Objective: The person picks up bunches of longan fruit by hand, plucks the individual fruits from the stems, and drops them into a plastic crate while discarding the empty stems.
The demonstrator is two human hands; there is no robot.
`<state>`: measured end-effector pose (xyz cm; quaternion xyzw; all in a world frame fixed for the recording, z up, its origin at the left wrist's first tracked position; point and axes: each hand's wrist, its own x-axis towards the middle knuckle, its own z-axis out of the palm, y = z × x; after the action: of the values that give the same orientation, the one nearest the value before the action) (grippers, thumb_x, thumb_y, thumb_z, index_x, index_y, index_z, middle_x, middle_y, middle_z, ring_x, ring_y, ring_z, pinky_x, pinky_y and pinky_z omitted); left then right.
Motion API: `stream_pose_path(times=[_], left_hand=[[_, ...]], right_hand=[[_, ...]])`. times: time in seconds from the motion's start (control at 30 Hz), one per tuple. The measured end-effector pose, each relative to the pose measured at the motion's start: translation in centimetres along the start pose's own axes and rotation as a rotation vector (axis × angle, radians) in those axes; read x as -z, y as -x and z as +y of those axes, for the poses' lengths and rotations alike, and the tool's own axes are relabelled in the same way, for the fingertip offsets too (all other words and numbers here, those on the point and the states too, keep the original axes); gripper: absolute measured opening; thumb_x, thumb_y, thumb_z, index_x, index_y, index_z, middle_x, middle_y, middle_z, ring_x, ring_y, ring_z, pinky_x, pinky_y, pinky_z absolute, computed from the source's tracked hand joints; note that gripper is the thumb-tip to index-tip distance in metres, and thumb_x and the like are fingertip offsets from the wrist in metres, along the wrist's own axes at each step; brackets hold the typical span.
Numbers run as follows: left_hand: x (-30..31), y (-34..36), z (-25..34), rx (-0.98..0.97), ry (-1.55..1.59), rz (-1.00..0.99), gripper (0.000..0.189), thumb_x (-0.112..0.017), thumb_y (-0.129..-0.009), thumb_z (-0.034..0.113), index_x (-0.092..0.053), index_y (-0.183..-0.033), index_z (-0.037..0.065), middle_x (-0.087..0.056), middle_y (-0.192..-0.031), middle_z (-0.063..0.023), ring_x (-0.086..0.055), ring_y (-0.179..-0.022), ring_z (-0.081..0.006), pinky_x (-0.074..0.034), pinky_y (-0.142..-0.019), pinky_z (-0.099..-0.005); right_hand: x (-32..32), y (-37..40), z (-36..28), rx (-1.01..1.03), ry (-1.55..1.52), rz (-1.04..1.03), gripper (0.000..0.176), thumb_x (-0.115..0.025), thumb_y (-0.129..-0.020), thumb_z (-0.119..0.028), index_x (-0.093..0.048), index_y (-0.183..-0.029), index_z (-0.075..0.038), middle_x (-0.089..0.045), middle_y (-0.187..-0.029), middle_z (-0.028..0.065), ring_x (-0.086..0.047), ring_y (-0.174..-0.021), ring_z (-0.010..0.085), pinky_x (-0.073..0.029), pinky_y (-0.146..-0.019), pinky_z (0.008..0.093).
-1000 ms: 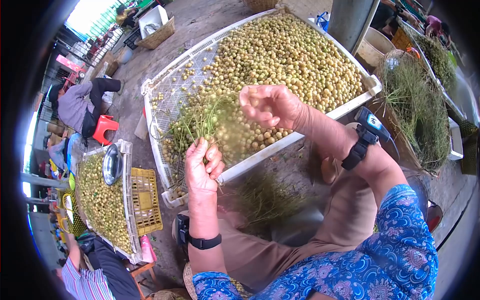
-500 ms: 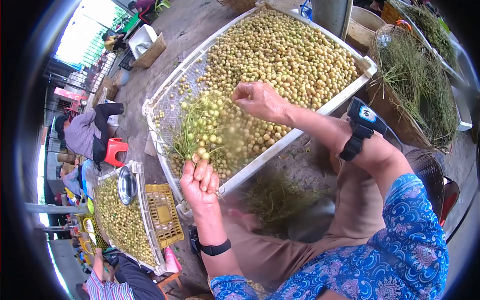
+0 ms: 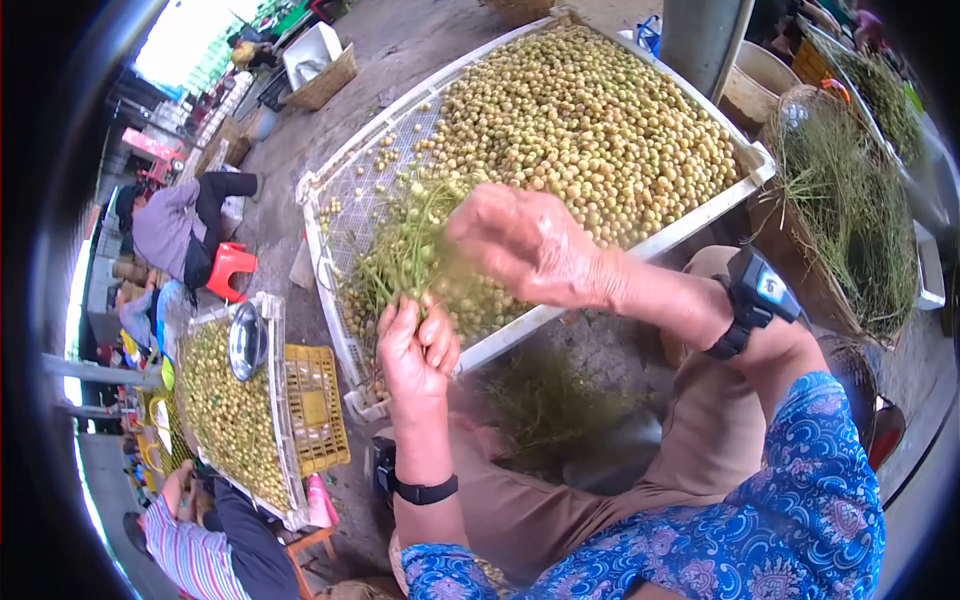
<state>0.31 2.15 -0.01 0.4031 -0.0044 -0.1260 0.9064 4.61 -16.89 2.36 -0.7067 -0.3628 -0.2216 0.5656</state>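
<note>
My left hand point(image 3: 416, 348) is closed around the stems of a green, leafy bunch of stalks point(image 3: 402, 255), held upright over the near left part of a white mesh tray point(image 3: 668, 228). Close beside the bunch, to its right, is my right hand point(image 3: 535, 245). Its fingers are bent and smeared by motion, so whether they grip any stalk does not show. Small round yellow-green fruits point(image 3: 590, 130) are heaped over most of the tray. Part of the white mesh shows at the tray's left side.
Cut green stalks lie on the ground by my legs. A large basket of stripped stalks point(image 3: 845, 200) and a metal post point(image 3: 703, 45) stand right. To the left are another fruit tray point(image 3: 285, 420), a yellow crate point(image 3: 318, 405), a red stool point(image 3: 230, 270) and seated people.
My right hand has come down and left toward the bunch. My left hand has risen slightly with the stalks; fewer fruits show on them. The whole view has shifted a little.
</note>
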Motion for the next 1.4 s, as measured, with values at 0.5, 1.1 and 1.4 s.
stream_pose_path(times=[0.5, 1.1, 1.4], left_hand=[[-0.3, -0.3, -1.2, 0.018, -0.162, 0.206, 0.015, -0.047, -0.087, 0.022, -0.048, -0.080, 0.009, -0.038, -0.054, 0.0020, -0.029, -0.034, -0.0055, -0.023, -0.029, -0.0187], [0.8, 2.8, 0.0, 0.117, -0.394, -0.038, 0.014, -0.053, -0.083, 0.019, -0.045, -0.081, 0.008, -0.054, -0.073, -0.0083, -0.037, -0.037, -0.0070, -0.022, -0.029, -0.0173], [0.4, 3.2, 0.6, 0.074, -0.354, -0.079, 0.014, -0.053, -0.083, 0.012, -0.051, -0.082, -0.002, -0.049, -0.061, -0.0035, -0.031, -0.038, -0.0057, -0.021, -0.033, -0.0184]], right_hand=[[-4.0, 1.3, 1.7, -0.236, -0.117, -0.167, 0.010, -0.053, -0.075, -0.008, -0.049, -0.084, -0.004, -0.051, -0.075, 0.0070, -0.053, -0.066, 0.0193, -0.046, -0.059, 0.0298], [4.9, -1.6, 5.8, -0.866, -0.601, -0.008, 0.024, -0.049, -0.084, -0.027, -0.056, -0.086, -0.004, -0.047, -0.060, -0.0005, -0.035, -0.041, 0.0042, -0.027, -0.033, 0.0186], [4.7, -0.6, 5.4, -0.972, -0.660, -0.398, 0.042, -0.038, -0.088, -0.040, -0.056, -0.094, -0.003, -0.045, -0.056, -0.0019, -0.031, -0.039, 0.0020, -0.022, -0.031, 0.0164]])
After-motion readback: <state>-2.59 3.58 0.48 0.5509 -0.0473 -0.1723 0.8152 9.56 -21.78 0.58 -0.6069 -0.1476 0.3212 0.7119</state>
